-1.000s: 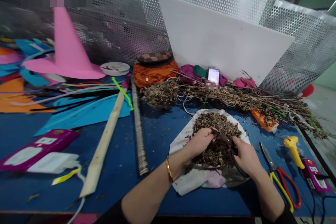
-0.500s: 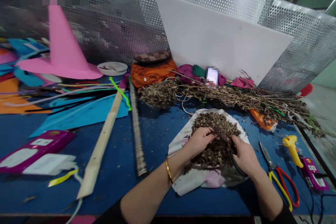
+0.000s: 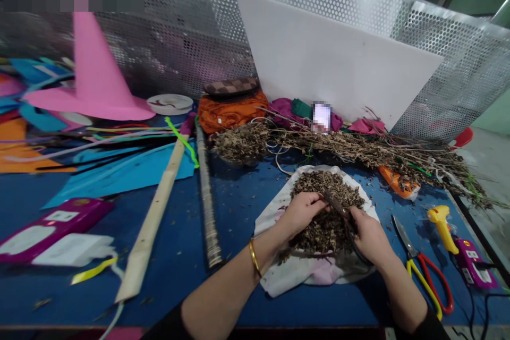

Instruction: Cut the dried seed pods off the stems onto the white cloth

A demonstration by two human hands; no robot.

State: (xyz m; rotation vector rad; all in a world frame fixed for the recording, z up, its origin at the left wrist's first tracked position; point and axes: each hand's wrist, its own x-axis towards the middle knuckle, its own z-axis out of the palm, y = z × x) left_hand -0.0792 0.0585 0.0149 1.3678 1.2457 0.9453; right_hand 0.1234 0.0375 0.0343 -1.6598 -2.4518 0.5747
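A heap of dry, crumbled brown leaves (image 3: pixel 319 236) lies on a white cloth (image 3: pixel 274 284) with pinkish stains. Over the heap, my right hand (image 3: pixel 368 231) is closed round dark scissors (image 3: pixel 337 206), whose blades point up and left toward my other hand. Part of the handles shows below the right palm. My left hand (image 3: pixel 305 210), with a gold bangle on its wrist, is closed in a pinch beside the blade tips. What sits between its fingertips is too small to make out.
Red-and-yellow-handled shears (image 3: pixel 422 265) and a yellow glue gun (image 3: pixel 442 226) lie at right. Dried stalks (image 3: pixel 358 149) run along the back before a white board (image 3: pixel 338 58). Leftward are a wooden stick (image 3: pixel 155 218), a ringed rod (image 3: pixel 207 207) and a pink cone hat (image 3: pixel 98 71).
Both hands stay over the heap in nearly the same place. The scissor blades have shifted slightly between them.
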